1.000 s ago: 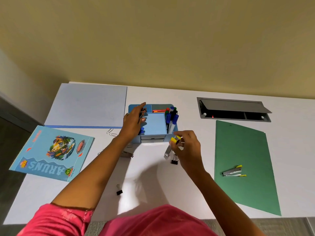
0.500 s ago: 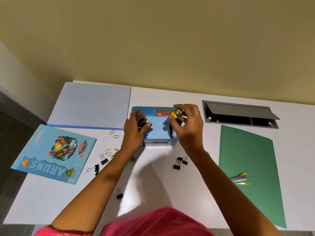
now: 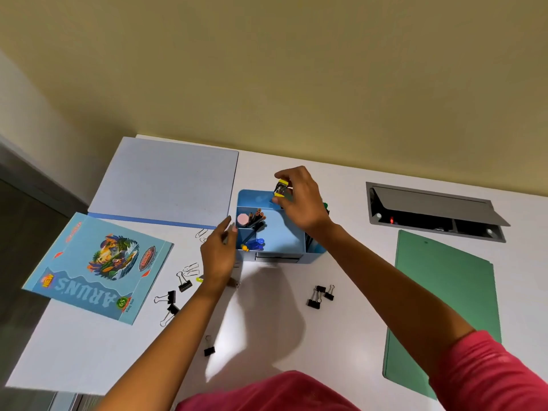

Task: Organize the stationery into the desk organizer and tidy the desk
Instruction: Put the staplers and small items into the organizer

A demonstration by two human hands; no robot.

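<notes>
A light blue desk organizer (image 3: 281, 241) stands mid-desk with pencils, a pink eraser and blue pens in its compartments. My right hand (image 3: 302, 200) hovers over its back compartment and pinches a small yellow and silver object (image 3: 281, 188), perhaps a stapler or sharpener. My left hand (image 3: 219, 253) rests with relaxed fingers against the organizer's left side. Black binder clips (image 3: 320, 295) lie in front of the organizer, others (image 3: 172, 301) lie to the left, and one (image 3: 209, 348) lies nearer me. Paper clips (image 3: 191, 269) lie by my left wrist.
A pale blue folder (image 3: 166, 179) lies at the back left. A blue booklet (image 3: 98, 268) overhangs the left desk edge. A green folder (image 3: 444, 307) lies at the right. A grey cable hatch (image 3: 430, 209) is open at the back right. The wall is close behind.
My right hand carried the yellow object from the desk in front of the organizer up over its back compartment. My left hand slid from the organizer's top to its left side.
</notes>
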